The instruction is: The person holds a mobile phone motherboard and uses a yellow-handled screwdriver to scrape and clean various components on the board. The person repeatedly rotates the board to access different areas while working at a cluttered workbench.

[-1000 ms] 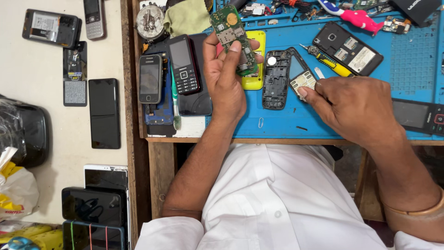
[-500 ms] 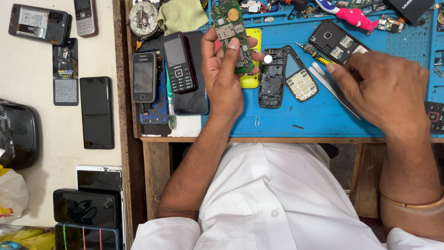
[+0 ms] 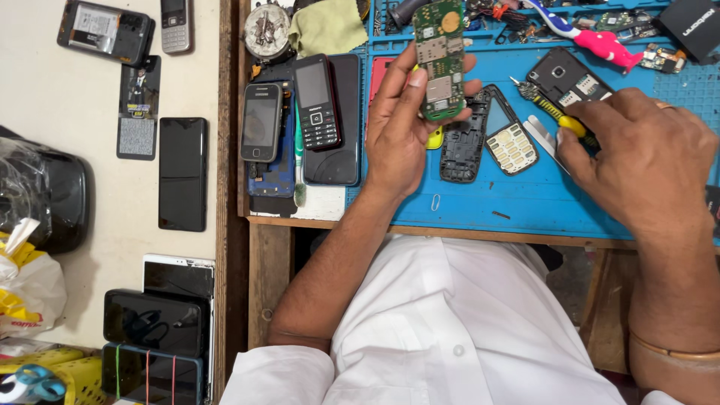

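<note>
Blue repair mat (image 3: 525, 202) as landmark: left of it, off its edge, lay a grey touchscreen phone (image 3: 260, 122) and a dark keypad phone (image 3: 316, 103). Over its left part, left hand (image 3: 397, 127), fingers pinching a green circuit board (image 3: 440, 60), held upright. Just right of that, flat on the mat, lay an empty black phone frame (image 3: 463, 142) and a keypad panel (image 3: 511, 146). Farther right, right hand (image 3: 645, 161) closed around a yellow-handled screwdriver (image 3: 555, 112). Best done, judging by this: board gripped by its edges, tip kept square to the screw.
</note>
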